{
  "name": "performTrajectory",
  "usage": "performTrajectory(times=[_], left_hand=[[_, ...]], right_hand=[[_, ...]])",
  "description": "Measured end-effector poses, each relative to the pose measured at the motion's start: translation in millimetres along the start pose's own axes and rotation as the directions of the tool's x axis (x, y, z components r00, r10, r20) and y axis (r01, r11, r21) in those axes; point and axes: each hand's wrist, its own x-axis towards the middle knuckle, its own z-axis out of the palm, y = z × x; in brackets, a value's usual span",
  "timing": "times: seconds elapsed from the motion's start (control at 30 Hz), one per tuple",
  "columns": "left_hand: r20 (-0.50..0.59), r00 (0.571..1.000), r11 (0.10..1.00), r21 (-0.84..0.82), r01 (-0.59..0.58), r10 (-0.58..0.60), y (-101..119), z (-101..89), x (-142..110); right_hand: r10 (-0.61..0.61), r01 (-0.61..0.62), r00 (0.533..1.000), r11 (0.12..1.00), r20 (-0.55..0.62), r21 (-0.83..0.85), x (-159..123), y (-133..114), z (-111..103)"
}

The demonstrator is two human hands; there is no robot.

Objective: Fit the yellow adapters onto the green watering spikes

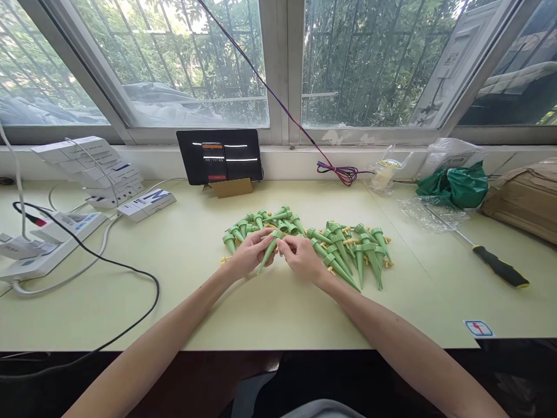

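Observation:
In the middle of the table, my left hand (250, 254) is closed around a green plastic watering spike (268, 253), its pointed end tilted down toward me and its ridged cap up. Right beside that cap, my right hand (300, 255) is closed in a pinch; its fingers hide whatever is between them. Behind my hands lies a loose group of green spikes (237, 230), some with open ends showing. To the right is a heap of similar spikes (337, 238), with small yellow valves (387, 263) sticking out among them.
A tablet (243, 168) with a timer display leans on a cardboard stand (230, 188) at the back. White boxes (107, 174) and a power strip (56, 249) with cables stand left. On the right are a screwdriver (500, 267), a green bag (456, 184) and a brown package (522, 200).

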Motion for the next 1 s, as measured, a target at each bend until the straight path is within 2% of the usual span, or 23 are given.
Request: performTrajectory(times=[0.27,0.5,0.77,0.87,1.0], left_hand=[[0.095,0.991,0.996,-0.005,0.095,-0.094,5,3.0,-3],[0.125,0.988,0.995,0.053,0.081,-0.087,4,4.4,-2],[0.096,0.993,0.993,0.104,0.06,-0.07,1,5.3,-1],[0.008,1.0,0.982,0.191,0.0,-0.001,-1,3.8,0],[-0.059,0.987,0.92,0.376,-0.114,0.147,-6,-0.8,1]], right_hand=[[-0.037,0.035,0.999,0.995,0.023,0.089,0,-1,0],[-0.027,0.025,0.999,0.997,0.024,0.069,1,1,-1],[-0.008,0.006,1.0,0.996,0.018,0.09,0,1,-2],[-0.003,0.005,1.0,0.996,-0.03,0.085,0,1,-2],[0.036,-0.04,0.982,0.999,-0.188,-0.017,1,5,-3]])
